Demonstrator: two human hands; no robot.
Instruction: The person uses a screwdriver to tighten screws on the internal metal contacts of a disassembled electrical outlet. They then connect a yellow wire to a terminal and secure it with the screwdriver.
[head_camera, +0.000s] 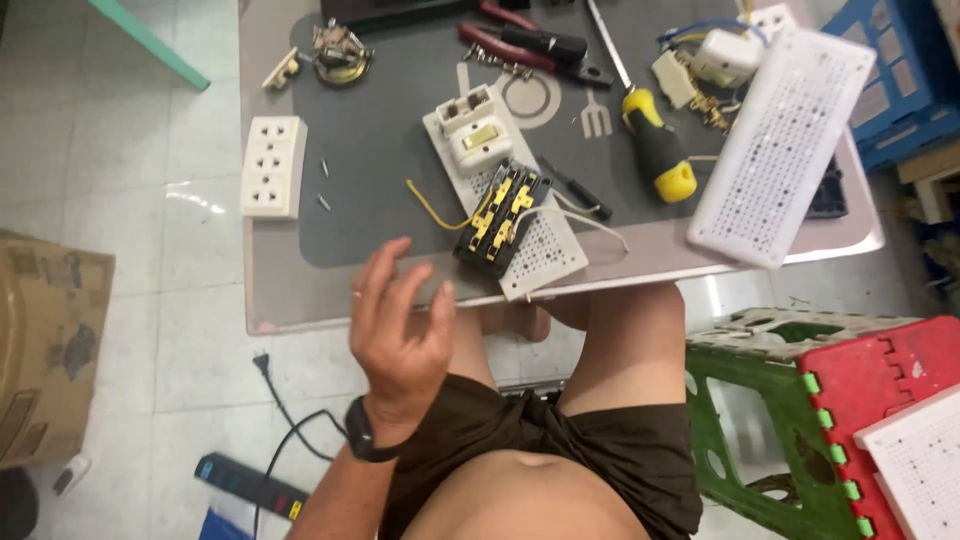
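My left hand (395, 325) hovers open over the near edge of the low table (270, 290), fingers spread, holding nothing; a ring is on one finger and a black watch on the wrist. Just beyond it lies a white perforated board (545, 250) carrying a black socket block with brass contacts (500, 215), a cream switch (478, 140) and loose yellow and white wires. A cream triple socket strip (272, 165) lies to the left. My right hand is out of view.
A yellow-handled screwdriver (655, 150), red-handled pliers (520, 45), a small black screwdriver (580, 190), a large white perforated cover (785, 145) and small screws lie on the table. A cardboard box (45, 350) and black power strip (250, 485) sit on the floor left; green and red stools (800, 400) stand right.
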